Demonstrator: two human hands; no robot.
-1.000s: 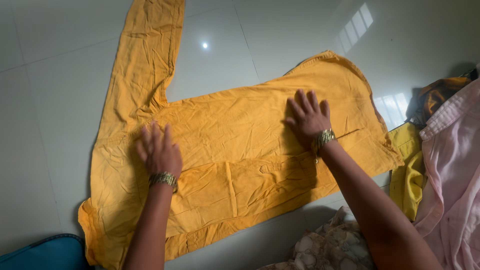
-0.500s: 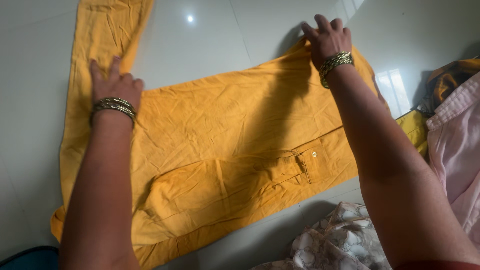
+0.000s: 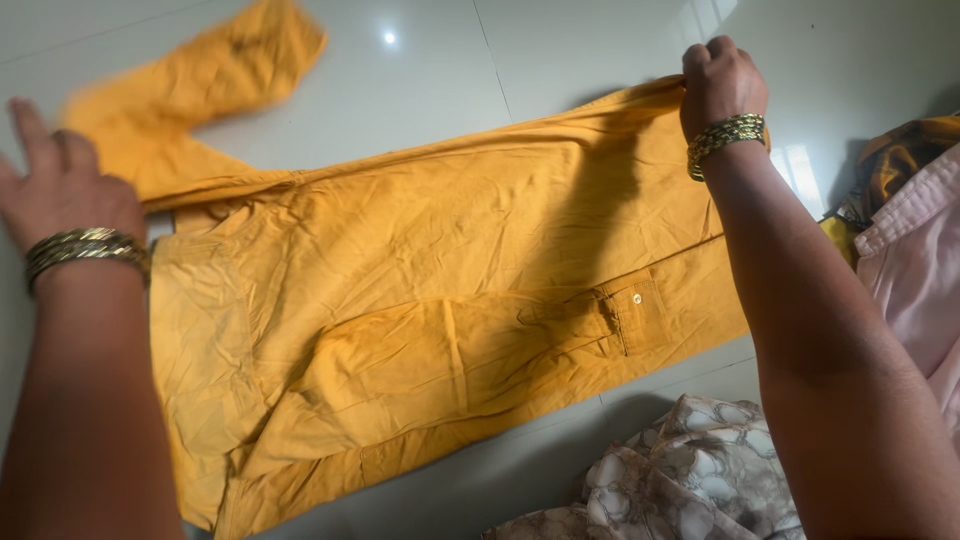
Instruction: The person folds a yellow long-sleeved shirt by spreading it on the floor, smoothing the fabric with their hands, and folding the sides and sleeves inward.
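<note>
Hands work a mustard shirt (image 3: 440,300) on a tiled floor (image 3: 560,60).
Right hand (image 3: 722,85) pinches the far hem; left hand (image 3: 62,190), fingers spread, hovers beside the blurred sleeve (image 3: 200,70).

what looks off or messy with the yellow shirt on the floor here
No damage or spill shows. The yellow shirt is heavily creased, and its far sleeve lies askew and blurred. The right hand pinches the far edge up off the floor; the left hand is open near the shoulder.
</note>
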